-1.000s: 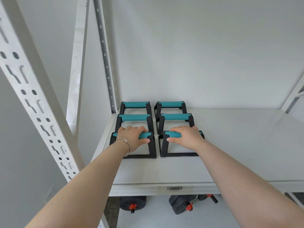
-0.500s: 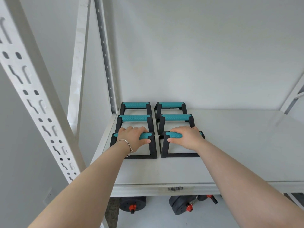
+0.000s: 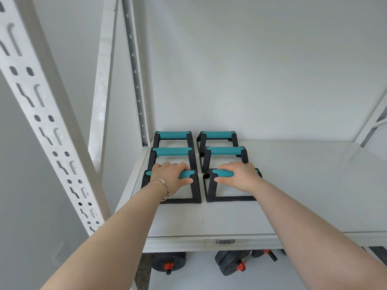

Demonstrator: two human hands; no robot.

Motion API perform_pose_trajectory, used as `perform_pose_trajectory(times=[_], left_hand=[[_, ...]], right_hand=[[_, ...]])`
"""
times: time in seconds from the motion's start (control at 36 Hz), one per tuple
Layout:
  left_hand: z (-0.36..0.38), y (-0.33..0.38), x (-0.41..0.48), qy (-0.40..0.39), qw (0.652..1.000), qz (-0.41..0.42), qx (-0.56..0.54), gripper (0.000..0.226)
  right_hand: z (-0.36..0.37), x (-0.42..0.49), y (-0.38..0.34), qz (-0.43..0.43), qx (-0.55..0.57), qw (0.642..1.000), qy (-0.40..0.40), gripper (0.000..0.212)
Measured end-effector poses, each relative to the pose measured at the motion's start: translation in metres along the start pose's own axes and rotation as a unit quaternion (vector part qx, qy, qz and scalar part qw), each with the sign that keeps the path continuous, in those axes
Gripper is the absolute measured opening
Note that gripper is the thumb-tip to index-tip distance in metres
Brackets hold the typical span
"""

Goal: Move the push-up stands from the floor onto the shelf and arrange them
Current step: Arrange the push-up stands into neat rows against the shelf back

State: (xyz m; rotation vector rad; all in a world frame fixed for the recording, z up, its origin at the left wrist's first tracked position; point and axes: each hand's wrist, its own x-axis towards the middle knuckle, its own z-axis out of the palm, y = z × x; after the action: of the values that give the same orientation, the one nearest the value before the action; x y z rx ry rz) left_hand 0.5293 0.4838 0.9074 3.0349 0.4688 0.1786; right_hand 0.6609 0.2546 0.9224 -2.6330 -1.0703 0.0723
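Several black push-up stands with teal handles stand in two columns at the left end of the white shelf (image 3: 293,195). My left hand (image 3: 170,174) is closed around the teal handle of the front left stand (image 3: 188,198). Over the teal handle of the front right stand (image 3: 222,198) my right hand (image 3: 240,174) is wrapped. Both front stands rest flat on the shelf. Behind them stand the middle left stand (image 3: 171,151), the middle right stand (image 3: 225,151), the back left stand (image 3: 172,135) and the back right stand (image 3: 216,135).
A perforated white upright (image 3: 41,114) crosses the left foreground, and another upright (image 3: 136,70) stands at the shelf's back left corner. Black dumbbells (image 3: 232,263) with red collars lie on the level below. A barcode label (image 3: 225,242) sits on the shelf's front edge.
Both hands stay on the front stands' handles; the stands have not visibly shifted.
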Motion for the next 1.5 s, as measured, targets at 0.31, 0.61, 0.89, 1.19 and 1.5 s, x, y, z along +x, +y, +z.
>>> perform_pose_trajectory(times=[0.31, 0.61, 0.89, 1.19, 1.5], left_hand=[[-0.0022, 0.0024, -0.0024, 0.001, 1.0, 0.004, 0.004, 0.038], [-0.0033, 0.0028, -0.0026, -0.009, 1.0, 0.0, 0.008, 0.04], [-0.0075, 0.0071, -0.0067, -0.011, 1.0, -0.006, 0.008, 0.038], [-0.0073, 0.0086, -0.0072, -0.012, 1.0, -0.017, -0.001, 0.037], [-0.0051, 0.0092, -0.0063, -0.008, 1.0, -0.022, -0.003, 0.037]], right_hand=[[-0.0006, -0.0019, -0.0036, 0.002, -0.016, 1.0, -0.005, 0.048], [0.0008, -0.0018, -0.003, -0.004, -0.033, 0.999, -0.005, 0.05], [-0.001, -0.0018, -0.004, 0.0, -0.023, 1.0, -0.01, 0.051], [-0.0002, -0.002, -0.0025, 0.002, -0.013, 1.0, -0.002, 0.05], [0.0011, -0.0015, -0.0015, 0.0, -0.014, 1.0, -0.001, 0.051]])
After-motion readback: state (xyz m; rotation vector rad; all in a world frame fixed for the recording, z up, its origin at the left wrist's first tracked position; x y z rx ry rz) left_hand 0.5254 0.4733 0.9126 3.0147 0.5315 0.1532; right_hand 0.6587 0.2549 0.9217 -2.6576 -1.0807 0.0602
